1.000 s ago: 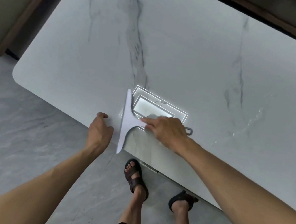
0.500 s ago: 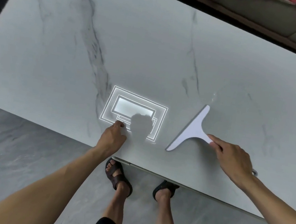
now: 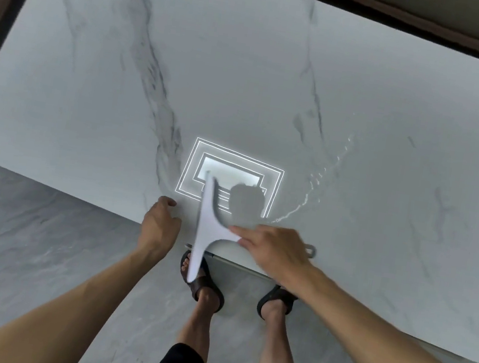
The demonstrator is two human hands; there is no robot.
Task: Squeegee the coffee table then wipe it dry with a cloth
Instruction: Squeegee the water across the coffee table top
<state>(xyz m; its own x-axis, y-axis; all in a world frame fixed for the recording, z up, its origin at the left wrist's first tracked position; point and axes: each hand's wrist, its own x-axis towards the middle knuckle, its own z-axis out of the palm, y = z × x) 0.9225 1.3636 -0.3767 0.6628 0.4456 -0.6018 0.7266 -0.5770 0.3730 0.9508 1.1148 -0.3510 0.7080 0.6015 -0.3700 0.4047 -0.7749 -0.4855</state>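
Where the squeegee (image 3: 204,229) overhung the near edge of the coffee table (image 3: 397,111), its blade ran near-to-far between the hands. The right hand (image 3: 276,249) grasped its handle, palm down; the left hand (image 3: 160,222) rested just beside, fingers loosely bent, holding nothing. Water beads (image 3: 318,184) lay beyond, rightward.

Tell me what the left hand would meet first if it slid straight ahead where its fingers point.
Likely nothing solid: ahead of the left hand lies only bare white marble coffee table top with a dark grey vein. The white T-shaped squeegee is off to its right.
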